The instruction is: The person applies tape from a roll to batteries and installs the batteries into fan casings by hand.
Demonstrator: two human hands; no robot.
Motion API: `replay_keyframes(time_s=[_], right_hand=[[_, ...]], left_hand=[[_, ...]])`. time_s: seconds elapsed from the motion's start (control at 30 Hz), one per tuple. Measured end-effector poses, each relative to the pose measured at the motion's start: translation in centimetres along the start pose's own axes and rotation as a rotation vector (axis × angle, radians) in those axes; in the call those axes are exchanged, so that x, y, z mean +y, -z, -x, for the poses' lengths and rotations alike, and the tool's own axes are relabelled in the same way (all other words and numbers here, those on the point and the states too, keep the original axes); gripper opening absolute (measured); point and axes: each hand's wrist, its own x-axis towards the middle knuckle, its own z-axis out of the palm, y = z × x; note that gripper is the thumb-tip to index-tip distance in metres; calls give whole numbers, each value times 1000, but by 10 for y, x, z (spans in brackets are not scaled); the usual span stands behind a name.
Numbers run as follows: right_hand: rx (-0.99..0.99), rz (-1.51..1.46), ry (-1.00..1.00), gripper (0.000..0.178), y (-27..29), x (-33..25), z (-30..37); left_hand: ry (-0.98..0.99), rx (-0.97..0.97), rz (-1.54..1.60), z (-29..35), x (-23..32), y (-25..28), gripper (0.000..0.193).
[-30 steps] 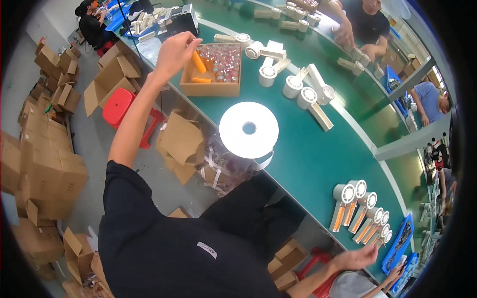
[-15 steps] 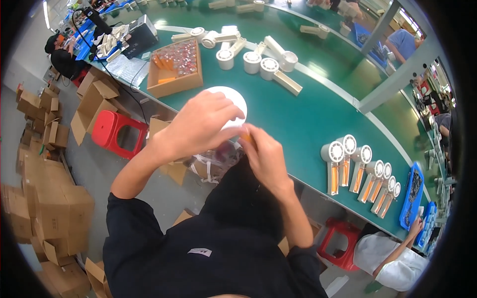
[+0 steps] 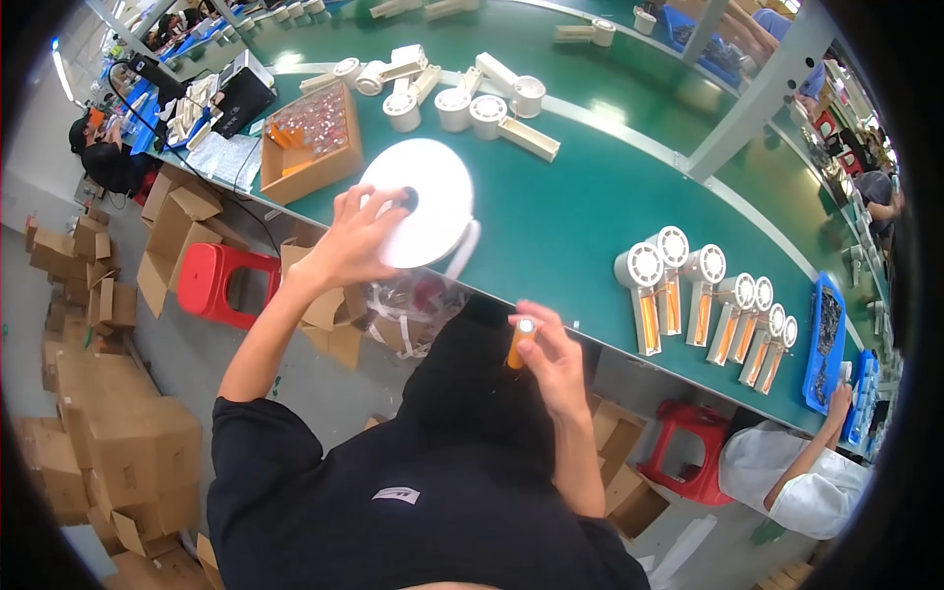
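Both hands are occupied: by the left hand [image 3: 356, 238] the white roll [image 3: 438, 202] is gripped, fingers at its core, by the counter's [image 3: 580, 211] near edge. In the right hand [image 3: 559, 366] an orange cylinder [image 3: 515, 352] is pinched, pale end up, near that edge. White fans [image 3: 706, 264] are lined up rightward.

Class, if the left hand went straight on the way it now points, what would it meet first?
The white roll: the left hand overlaps its face, probably touching it, though depth is unclear.
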Motion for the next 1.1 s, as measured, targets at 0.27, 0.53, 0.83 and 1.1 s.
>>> replay_keyframes(time_s=[0.27,0.53,0.83,1.1], right_hand=[[-137,-36,63,20,-43,-45,-48],[-436,172,41,24,-60,-5,34],[281,62,121,31,-7,-43,15],[338,-91,146,28,-19,-42,9]], left_hand=[[-9,340,-32,6,45,24,84],[254,462,209,9,37,10,81],[36,373,34,34,88,-10,78],[-30,353,116,36,115,-12,78]])
